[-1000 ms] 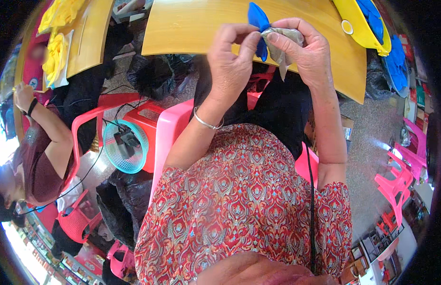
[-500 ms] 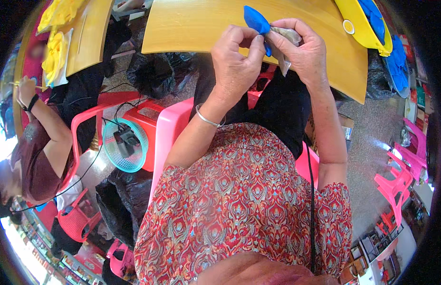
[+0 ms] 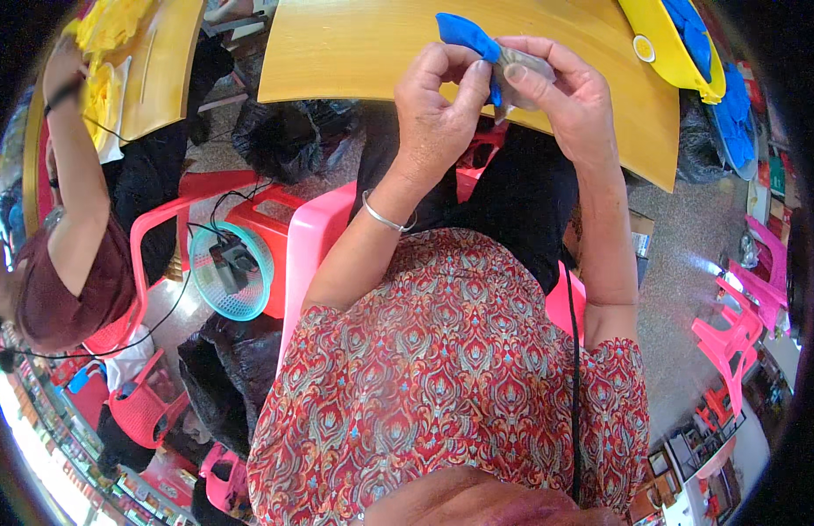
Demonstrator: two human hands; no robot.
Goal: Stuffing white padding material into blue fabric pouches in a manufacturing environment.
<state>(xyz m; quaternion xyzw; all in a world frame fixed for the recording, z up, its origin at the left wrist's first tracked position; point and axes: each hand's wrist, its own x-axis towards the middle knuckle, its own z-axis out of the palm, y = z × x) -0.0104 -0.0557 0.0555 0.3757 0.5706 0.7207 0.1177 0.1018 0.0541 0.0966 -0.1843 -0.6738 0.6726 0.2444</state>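
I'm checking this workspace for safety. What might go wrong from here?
The blue piece is pinched by a small part in the left hand, so it may slip. The pale piece in the right hand shows by the near edge of the table; if dropped, it might reach the floor. The yellow container seems to jut past the table's right side; a bump might tip it.

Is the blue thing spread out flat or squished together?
Squished at one part: the blue piece narrows where the left hand pinches it; its upper end is wider.
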